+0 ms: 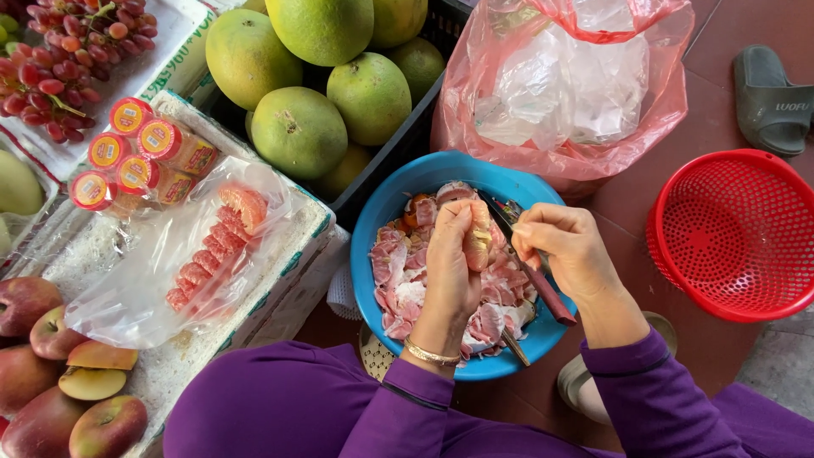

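A fruit stall, seemingly at a market or roadside, seen from above a seated seller's lap. Left of the left hand point(449, 263), white foam boxes point(280, 280) hold a clear bag of peeled pomelo segments point(216, 242), small red-lidded jars point(136, 157), red grapes point(59, 51) and apples point(51, 373), and a black crate point(407, 140) of green pomelos point(297, 131) stands beyond it. Beyond the right hand point(568, 250) sits a pink bag point(568, 93); to its right, a red basket point(733, 233) on a tiled floor point(721, 127).

Reddish tile floor point(721, 102), daylight; grey sandal point(770, 97) top right; prob. outdoor stall.
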